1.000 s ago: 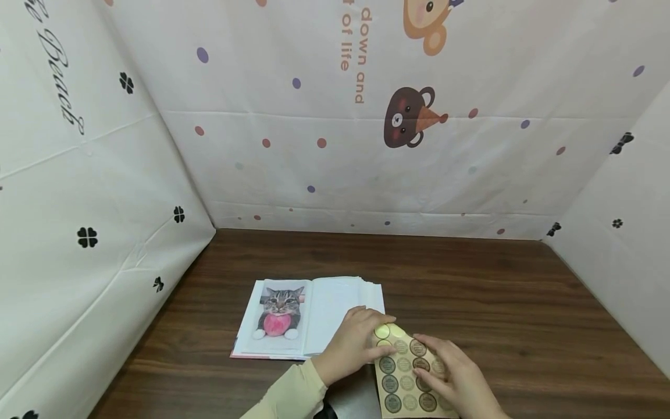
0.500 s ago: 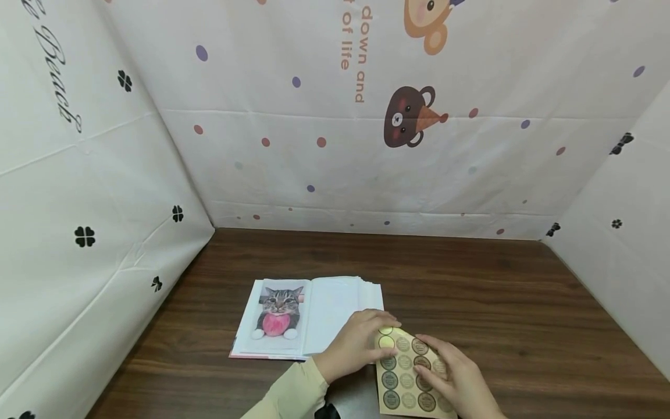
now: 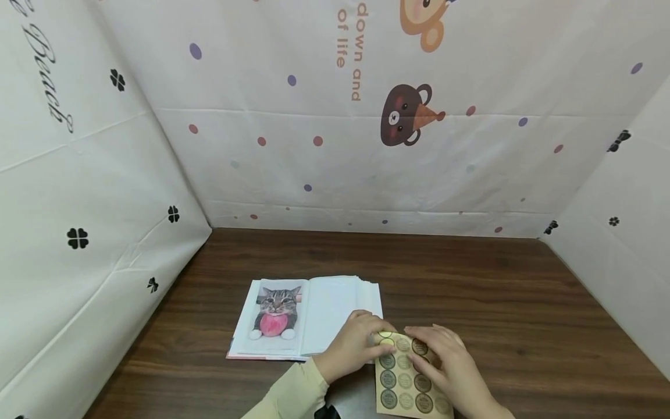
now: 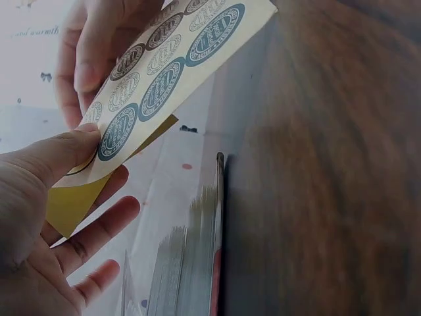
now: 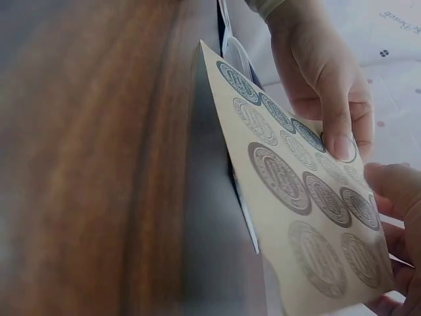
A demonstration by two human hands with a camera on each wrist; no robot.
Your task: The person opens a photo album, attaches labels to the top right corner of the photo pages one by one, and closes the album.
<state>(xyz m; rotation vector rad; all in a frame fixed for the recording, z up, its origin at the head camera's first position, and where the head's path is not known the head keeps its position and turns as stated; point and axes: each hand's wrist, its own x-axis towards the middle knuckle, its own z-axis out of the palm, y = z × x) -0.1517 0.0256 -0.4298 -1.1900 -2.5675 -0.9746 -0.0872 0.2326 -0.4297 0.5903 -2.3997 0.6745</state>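
Observation:
A cream sheet of round stickers (image 3: 405, 381), with dark and pale printed rings, is held tilted above the table's near side. My left hand (image 3: 356, 343) pinches its upper left part, thumb on the printed face and fingers behind. In the left wrist view a yellow flap (image 4: 69, 205) shows below the sheet, between thumb and fingers. My right hand (image 3: 456, 369) holds the sheet's right side, its thumb lying over the stickers. The right wrist view shows that hand (image 5: 402, 227) at the sheet's edge, fingers partly behind it.
Left of the sheet an open album (image 3: 342, 302) lies on the wooden table (image 3: 471, 279), a cat photo (image 3: 277, 314) on its left page. White printed cloth (image 3: 251, 169) walls the back and both sides. Something dark (image 3: 327, 412) sits by the left wrist.
My right hand has slid a little up and left along the sheet, its thumb further over the stickers. The left hand keeps its pinch, and the sheet's top has dipped slightly.

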